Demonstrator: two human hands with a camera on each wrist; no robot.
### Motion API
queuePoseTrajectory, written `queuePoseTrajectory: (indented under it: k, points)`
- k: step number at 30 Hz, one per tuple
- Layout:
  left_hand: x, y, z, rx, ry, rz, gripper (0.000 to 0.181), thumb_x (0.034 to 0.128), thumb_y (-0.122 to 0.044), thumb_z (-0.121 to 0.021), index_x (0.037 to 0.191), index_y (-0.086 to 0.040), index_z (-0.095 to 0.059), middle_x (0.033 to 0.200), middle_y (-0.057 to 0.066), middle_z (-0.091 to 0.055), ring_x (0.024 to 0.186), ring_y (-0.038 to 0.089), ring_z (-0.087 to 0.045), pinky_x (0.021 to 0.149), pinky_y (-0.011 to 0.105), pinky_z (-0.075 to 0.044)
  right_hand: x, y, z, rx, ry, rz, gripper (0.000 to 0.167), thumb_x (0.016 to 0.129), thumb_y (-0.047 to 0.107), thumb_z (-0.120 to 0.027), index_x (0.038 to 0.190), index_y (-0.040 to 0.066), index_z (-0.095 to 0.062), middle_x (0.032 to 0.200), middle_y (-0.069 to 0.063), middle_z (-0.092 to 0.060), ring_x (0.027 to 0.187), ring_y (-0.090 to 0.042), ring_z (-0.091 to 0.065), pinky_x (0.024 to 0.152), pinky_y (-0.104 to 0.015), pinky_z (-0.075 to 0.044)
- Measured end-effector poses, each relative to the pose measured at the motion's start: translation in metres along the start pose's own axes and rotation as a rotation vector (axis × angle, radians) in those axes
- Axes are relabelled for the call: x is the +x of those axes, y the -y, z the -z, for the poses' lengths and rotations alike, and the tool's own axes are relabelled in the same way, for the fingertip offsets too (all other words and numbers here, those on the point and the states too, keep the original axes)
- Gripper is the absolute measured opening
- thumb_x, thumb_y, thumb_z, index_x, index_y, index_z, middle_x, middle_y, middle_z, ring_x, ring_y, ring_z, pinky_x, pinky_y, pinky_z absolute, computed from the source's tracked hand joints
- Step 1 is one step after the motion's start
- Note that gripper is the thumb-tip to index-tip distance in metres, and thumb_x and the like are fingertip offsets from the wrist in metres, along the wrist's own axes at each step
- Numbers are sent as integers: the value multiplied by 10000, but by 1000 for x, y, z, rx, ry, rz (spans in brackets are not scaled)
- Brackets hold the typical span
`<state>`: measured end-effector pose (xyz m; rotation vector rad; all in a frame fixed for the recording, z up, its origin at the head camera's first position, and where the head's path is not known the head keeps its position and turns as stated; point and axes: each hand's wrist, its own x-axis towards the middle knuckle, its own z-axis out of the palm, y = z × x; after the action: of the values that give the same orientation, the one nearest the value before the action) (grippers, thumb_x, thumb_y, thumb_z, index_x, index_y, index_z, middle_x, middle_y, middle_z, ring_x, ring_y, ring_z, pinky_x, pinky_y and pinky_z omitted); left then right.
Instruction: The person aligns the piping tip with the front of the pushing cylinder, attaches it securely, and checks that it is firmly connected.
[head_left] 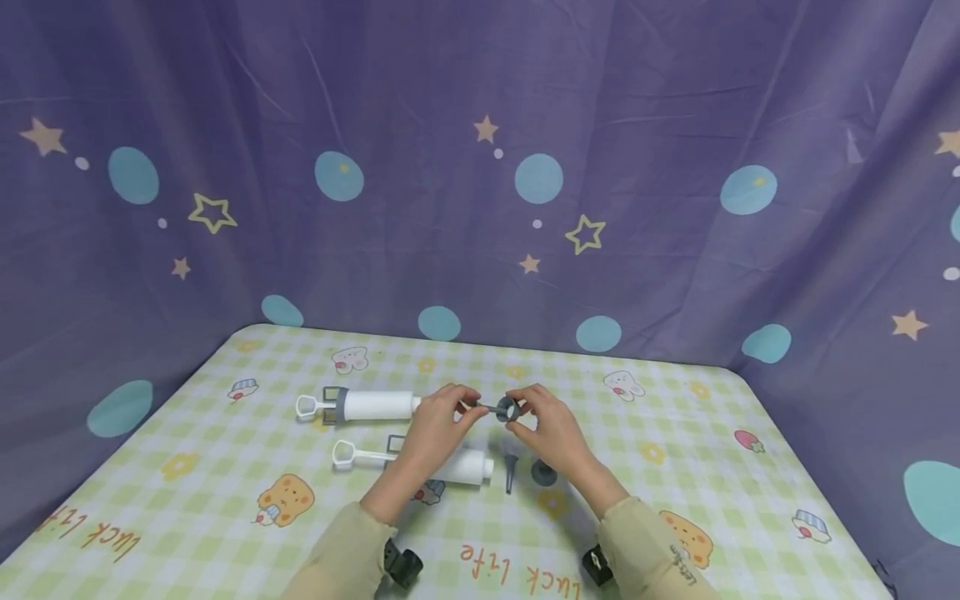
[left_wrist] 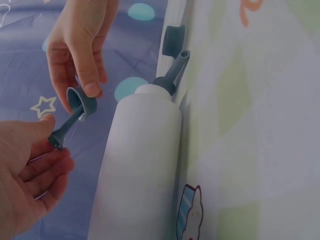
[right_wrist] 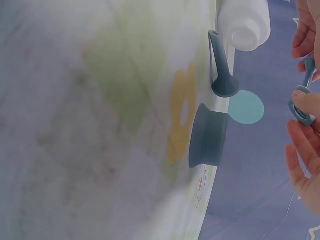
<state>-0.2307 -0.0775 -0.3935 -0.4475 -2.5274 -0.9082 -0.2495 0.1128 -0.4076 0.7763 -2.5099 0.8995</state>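
My left hand pinches the flared end of a dark grey nozzle between thumb and fingers. My right hand grips a dark grey ring-shaped cap by its rim. In the left wrist view the nozzle's thin end lies at the opening of the cap; how deep it reaches is hard to tell. Both pieces are held above the table, the nozzle left of the cap. Below the hands, a second nozzle and a second dark cap rest on the cloth.
Two white cylinders with looped pull handles lie on the left, one farther back and one nearer, partly behind my left forearm. A checkered cloth covers the table. A purple curtain hangs behind it.
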Motion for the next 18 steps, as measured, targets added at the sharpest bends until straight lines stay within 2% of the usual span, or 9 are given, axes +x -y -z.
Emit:
queuePoseTrajectory:
  k: [6,13,18]
  points:
    - [-1,-1,-2,-9,-13,-16,224,823,-306,-653,966,-134,-664,855,-25,-636,739,113,-602,619,234,-484,1,3,0,-28,-6,9,384,748,145,-746,1109,115,-618,1016,18,-597,832,-97,-600,727,-297,-500]
    - [0,-3,-7,-9,7,-3,241,827,-312,-647,982,-128,-662,871,-32,-629,748,102,-597,624,229,-485,1,4,-2,-53,-20,31,370,751,148,-744,1099,144,-619,1008,34,-597,832,-87,-600,718,-284,-502]
    - [0,-5,-10,12,-1,-39,244,824,-303,-651,963,-104,-666,855,-15,-641,736,128,-616,643,278,-485,0,4,-3,-75,-21,34,366,756,159,-740,1102,149,-620,1013,38,-596,833,-79,-599,707,-276,-501]
